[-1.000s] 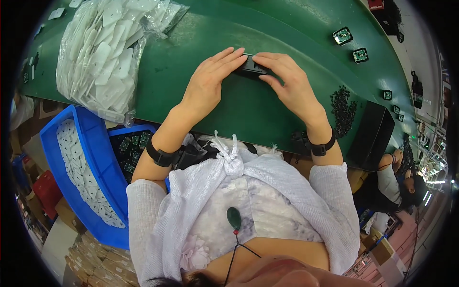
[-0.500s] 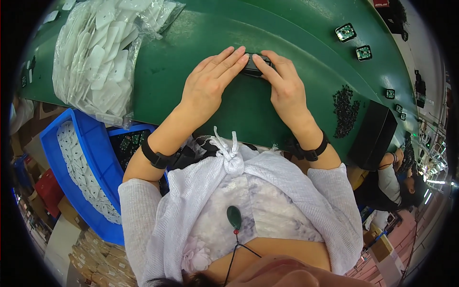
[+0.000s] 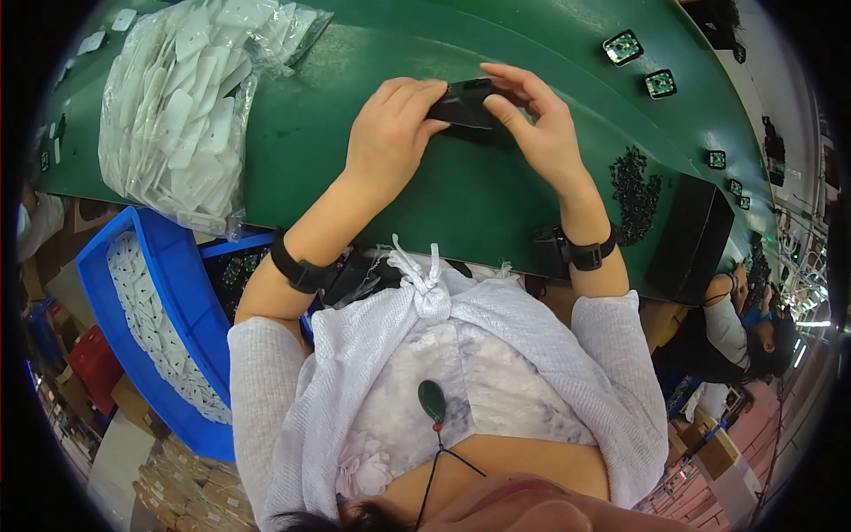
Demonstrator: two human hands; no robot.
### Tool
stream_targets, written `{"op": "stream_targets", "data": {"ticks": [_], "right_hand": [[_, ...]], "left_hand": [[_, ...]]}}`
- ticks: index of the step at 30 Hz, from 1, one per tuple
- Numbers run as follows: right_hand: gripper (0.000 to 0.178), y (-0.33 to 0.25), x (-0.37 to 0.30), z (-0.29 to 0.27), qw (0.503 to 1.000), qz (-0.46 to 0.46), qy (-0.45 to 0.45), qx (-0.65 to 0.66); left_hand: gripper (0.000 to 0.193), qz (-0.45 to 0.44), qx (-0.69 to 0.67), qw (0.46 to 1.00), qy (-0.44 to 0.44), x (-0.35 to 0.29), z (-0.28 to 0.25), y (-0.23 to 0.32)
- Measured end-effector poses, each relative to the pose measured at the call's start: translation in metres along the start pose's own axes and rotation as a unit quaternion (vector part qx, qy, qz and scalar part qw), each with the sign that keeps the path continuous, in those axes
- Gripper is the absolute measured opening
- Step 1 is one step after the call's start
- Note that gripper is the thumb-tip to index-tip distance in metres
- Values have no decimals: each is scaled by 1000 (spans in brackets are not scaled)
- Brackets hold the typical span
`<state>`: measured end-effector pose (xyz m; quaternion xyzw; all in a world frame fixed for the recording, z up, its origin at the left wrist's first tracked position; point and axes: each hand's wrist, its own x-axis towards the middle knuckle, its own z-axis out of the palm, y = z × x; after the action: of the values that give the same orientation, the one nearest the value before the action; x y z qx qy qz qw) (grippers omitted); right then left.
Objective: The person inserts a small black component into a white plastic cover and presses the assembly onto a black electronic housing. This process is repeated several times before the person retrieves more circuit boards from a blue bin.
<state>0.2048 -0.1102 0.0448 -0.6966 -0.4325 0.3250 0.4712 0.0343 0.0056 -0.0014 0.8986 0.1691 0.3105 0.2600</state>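
Between my two hands a black rectangular plastic housing (image 3: 465,106) is held tilted above the green tabletop (image 3: 310,142). My left hand (image 3: 390,129) grips its left end, thumb below and fingers along the upper edge. The thumb and fingers of my right hand (image 3: 536,120) pinch the opposite end. What is inside the housing, if anything, cannot be seen from here. Farther right on the table lie two small black-framed units with green circuit boards (image 3: 622,48), and a heap of small black parts (image 3: 635,195) is nearer to me.
A clear plastic bag of flat white covers (image 3: 177,115) rests at the left. Below it, a blue bin (image 3: 199,301) holds white pieces. A black box (image 3: 690,239) stands at the table's right edge. Beyond it a person (image 3: 731,332) sits working.
Both hands have lifted the black housing off the table and tilted it. My fingers went from pressing flat on its top to gripping its ends. The view has shifted slightly.
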Motion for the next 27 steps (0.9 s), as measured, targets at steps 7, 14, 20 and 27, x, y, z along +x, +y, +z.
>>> {"op": "stream_targets", "data": {"ticks": [7, 14, 20, 27], "right_hand": [[46, -6, -17, 19, 981, -9, -1, 195], [37, -9, -11, 32, 974, -6, 74, 213], [36, 1, 19, 9, 984, -63, 81, 143], [37, 52, 106, -72, 982, -85, 132, -107]], "left_hand": [[32, -337, -451, 823, -70, -5, -15, 29], [32, -339, -432, 834, -56, -11, -8, 32], [26, -273, -375, 885, 39, -8, -16, 19], [18, -187, 190, 947, 181, -3, -113, -54]]}}
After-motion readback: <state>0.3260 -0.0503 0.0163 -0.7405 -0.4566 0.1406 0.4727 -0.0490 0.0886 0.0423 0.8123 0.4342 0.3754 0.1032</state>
